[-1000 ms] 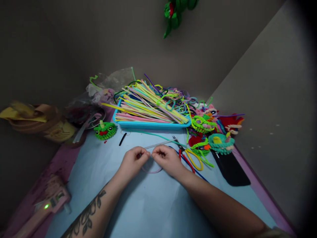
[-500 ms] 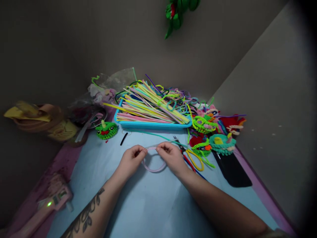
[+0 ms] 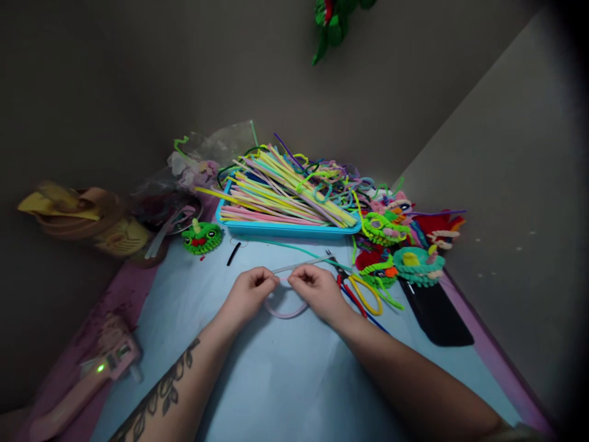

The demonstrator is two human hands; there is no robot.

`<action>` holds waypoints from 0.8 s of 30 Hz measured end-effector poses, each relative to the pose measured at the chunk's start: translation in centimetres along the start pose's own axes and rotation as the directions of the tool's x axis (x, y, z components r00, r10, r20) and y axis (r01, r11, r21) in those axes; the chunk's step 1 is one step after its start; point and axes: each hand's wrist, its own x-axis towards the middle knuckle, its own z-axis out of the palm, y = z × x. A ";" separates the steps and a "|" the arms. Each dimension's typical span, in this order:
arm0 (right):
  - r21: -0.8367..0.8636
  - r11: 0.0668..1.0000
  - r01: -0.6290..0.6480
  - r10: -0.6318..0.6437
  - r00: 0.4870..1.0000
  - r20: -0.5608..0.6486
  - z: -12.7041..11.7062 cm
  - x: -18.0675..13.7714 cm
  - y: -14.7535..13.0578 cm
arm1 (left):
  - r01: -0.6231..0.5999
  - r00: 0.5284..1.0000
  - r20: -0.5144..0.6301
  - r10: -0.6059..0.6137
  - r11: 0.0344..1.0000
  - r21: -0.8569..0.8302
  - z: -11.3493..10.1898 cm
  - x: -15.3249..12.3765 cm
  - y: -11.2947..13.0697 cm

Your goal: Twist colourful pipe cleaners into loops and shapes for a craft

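My left hand (image 3: 248, 293) and my right hand (image 3: 318, 291) rest close together on the light blue table sheet (image 3: 285, 374). Both pinch a pale pink pipe cleaner (image 3: 285, 313) that curves in a loop below and between the fingers. A white pipe cleaner (image 3: 301, 266) lies just beyond my knuckles. Right of my right hand lie red-handled pliers (image 3: 346, 283) and a yellow loop (image 3: 365, 296).
A blue tray (image 3: 285, 228) heaped with coloured pipe cleaners stands at the back. Fuzzy finished figures (image 3: 405, 245) crowd the right, a green one (image 3: 201, 237) sits left. A black flat object (image 3: 437, 316) lies at right. A pink glue gun (image 3: 87, 380) with a green light lies at lower left.
The pink loop has opened wider between my hands, which moved slightly apart and then closer. The view has shifted a little.
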 end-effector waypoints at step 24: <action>-0.164 0.984 -0.071 0.089 0.990 0.108 -0.9 0.8 0.5 | 0.078 0.982 -0.176 -0.068 0.996 0.050 -3.7 0.5 0.0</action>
